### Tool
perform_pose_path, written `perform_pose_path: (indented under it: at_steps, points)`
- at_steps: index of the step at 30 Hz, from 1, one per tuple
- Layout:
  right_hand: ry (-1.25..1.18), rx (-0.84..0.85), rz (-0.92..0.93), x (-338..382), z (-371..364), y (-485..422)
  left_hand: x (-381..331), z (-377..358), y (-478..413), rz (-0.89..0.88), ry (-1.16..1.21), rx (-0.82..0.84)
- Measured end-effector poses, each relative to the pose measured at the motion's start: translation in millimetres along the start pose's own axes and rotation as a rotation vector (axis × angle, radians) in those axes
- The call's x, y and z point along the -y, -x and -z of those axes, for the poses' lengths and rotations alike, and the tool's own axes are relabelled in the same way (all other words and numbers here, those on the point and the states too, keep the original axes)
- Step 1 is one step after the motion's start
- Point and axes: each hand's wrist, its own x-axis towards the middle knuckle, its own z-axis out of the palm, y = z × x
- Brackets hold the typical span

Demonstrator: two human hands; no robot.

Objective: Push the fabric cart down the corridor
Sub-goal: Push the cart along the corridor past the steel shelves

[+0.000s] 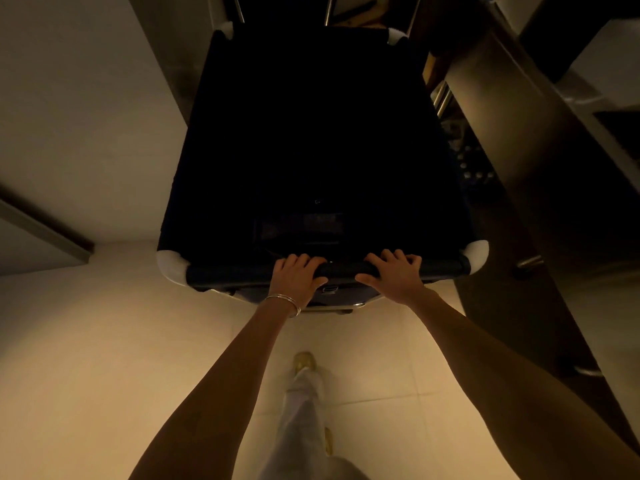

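Observation:
A tall fabric cart point(311, 140) with black cloth sides and white corner caps fills the middle of the head view. Its inside is too dark to see into. My left hand point(296, 277), with thin bangles on the wrist, grips the near top rail left of centre. My right hand point(394, 273) grips the same rail right of centre. Both arms are stretched forward. One foot in a light shoe point(304, 362) is stepped out on the floor below the cart.
Pale floor tiles point(138, 341) lie underfoot. A light wall point(86, 116) runs along the left with a dark ledge point(45, 230) jutting out. Dark wooden cabinetry with metal handles point(519, 202) stands close on the right. Metal frame bars point(329, 8) show beyond the cart.

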Motion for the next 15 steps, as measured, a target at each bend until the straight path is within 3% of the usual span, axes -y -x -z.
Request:
perform_pose_path:
  at_steps: [15]
  points:
    - [0.001,-0.126,0.049,-13,39,-132,14,23,-128,0.122,-0.034,-0.028]
